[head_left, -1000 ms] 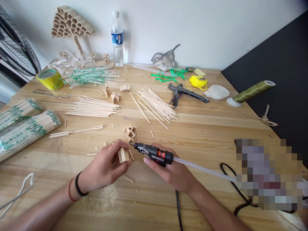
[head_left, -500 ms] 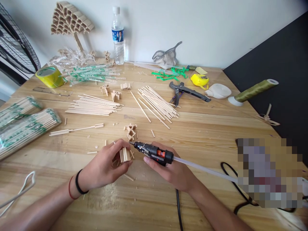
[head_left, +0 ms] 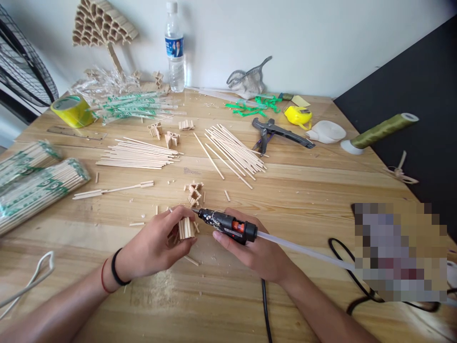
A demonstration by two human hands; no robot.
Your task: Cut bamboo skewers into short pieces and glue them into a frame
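At lower centre of the frame, a person's left hand (head_left: pixel 157 247) is pinching a small block of short wooden sticks (head_left: pixel 186 228) between thumb and fingertips, fingers curled closed around it just above the wooden table (head_left: pixel 321 200). The right hand (head_left: pixel 255 252) is wrapped shut around a black glue gun (head_left: pixel 228 225), its nozzle pointing left and nearly touching the block's upper edge; a clear glue stick (head_left: pixel 303 250) is trailing off to the right. The block is looking light and stiff but likely fragile at its joints, so gripping its flat sides, clear of the hot tip, seems the safer hold. A similar stick cluster (head_left: pixel 194 192) is lying just above the hands, with loose offcuts scattered around. Piles of long skewers (head_left: pixel 139 156) are sitting well apart in the middle of the frame. Open tabletop is lying below and to the right of the hands, though a black cord (head_left: pixel 266 309) is running down toward the bottom edge.
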